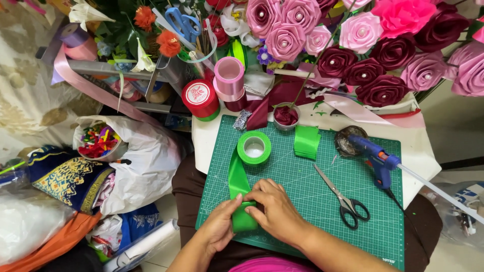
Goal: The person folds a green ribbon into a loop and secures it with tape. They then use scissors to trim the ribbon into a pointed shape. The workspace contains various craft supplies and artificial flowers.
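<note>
Both the left hand (220, 225) and right hand (272, 209) pinch folded green ribbon (239, 186), hiding its fold.

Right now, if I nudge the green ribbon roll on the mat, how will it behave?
The roll lies flat on the mat, so it should slide rather than roll. It looks light, hollow-cored. Its floppy tail runs to both hands, so it would probably tug.

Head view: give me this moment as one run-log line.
left hand: grip on green ribbon | right hand: pressing ribbon fold | ribbon roll, scissors, glue gun: untouched on cutting mat
</note>
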